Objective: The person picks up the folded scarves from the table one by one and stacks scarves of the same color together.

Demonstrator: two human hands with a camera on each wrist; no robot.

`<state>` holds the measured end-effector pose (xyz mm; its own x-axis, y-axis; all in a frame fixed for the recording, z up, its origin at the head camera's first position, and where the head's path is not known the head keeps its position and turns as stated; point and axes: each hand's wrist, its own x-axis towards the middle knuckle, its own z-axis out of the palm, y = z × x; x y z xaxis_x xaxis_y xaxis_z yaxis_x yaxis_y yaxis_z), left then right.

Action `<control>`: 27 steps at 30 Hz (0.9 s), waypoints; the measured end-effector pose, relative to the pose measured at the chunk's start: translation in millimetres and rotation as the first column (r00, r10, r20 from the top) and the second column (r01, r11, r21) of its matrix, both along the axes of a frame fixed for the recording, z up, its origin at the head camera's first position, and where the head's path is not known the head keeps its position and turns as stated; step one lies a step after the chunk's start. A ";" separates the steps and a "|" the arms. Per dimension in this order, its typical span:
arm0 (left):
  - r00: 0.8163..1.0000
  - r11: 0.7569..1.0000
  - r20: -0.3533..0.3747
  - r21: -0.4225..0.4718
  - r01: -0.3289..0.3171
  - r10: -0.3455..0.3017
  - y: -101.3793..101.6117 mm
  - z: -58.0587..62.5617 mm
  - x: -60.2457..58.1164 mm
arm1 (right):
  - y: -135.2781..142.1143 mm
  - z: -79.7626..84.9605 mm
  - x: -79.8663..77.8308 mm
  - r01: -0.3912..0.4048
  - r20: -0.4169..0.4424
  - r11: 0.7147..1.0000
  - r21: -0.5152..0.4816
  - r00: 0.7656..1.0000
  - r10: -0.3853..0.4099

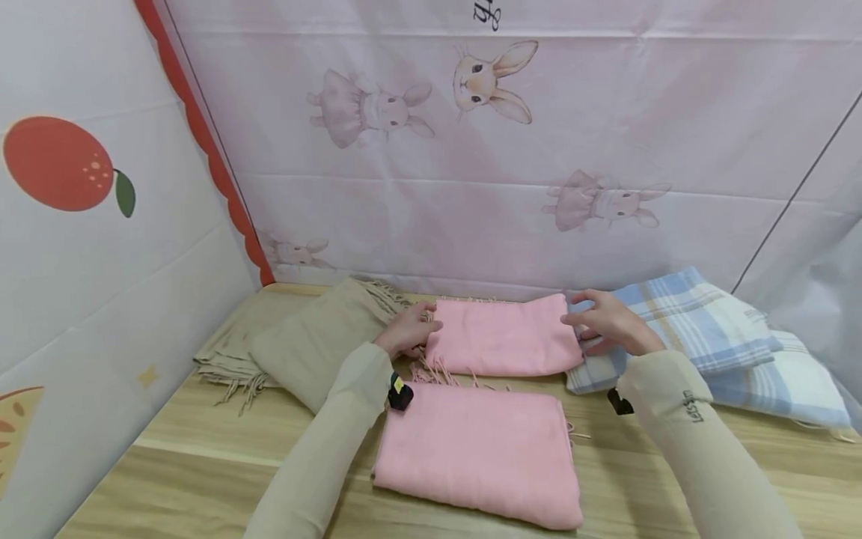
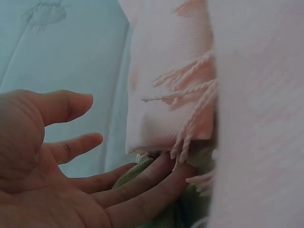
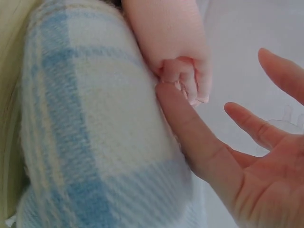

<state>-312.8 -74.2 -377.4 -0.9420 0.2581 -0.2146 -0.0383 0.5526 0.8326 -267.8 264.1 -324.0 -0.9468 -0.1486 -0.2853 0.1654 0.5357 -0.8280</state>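
Observation:
A folded pink scarf (image 1: 501, 337) lies at the back middle of the table, its left end fringed in the left wrist view. At that end is my left hand (image 1: 407, 329), its fingers spread and its lower fingertips at the scarf's underside by the fringe. My right hand (image 1: 609, 322) is at the opposite end, fingers extended. In the right wrist view, one fingertip (image 3: 171, 97) meets the folded pink edge beside the blue-and-white plaid scarf (image 3: 114, 118). Neither hand grips the cloth. A second folded pink scarf (image 1: 478, 457) lies in front, between my forearms.
Two folded beige scarves (image 1: 316, 337) overlap at the left, near the side wall. Folded blue-and-white plaid scarves (image 1: 694, 322) are stacked at the right. Behind them rises a rabbit-print cloth wall (image 1: 431, 224). Everything lies on a wood-grain table (image 1: 202, 464).

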 end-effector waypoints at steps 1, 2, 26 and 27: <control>1.000 1.000 0.010 0.007 0.003 -0.003 0.4 0.8 0.3 | 0.0 -0.5 -0.4 0.004 0.003 1.000 -0.004 1.000 -0.004; 1.000 1.000 0.019 0.011 0.004 -0.004 1.2 1.5 0.3 | 0.1 -1.3 -0.8 0.008 0.005 1.000 -0.007 1.000 -0.008; 0.989 0.983 0.146 0.184 0.000 -0.027 3.4 -9.9 -9.6 | -12.0 -23.9 -10.2 0.030 -0.027 0.999 0.024 0.999 -0.030; 0.989 0.984 0.143 0.179 0.000 -0.026 4.1 -11.5 -10.1 | -12.6 -25.4 -10.9 0.028 -0.035 0.999 0.021 0.999 -0.027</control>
<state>-322.9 -70.1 -388.9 -0.9009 0.3161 -0.2975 -0.1592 0.3969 0.9039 -278.7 251.5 -349.4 -0.9599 -0.1165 -0.2548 0.1516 0.5491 -0.8219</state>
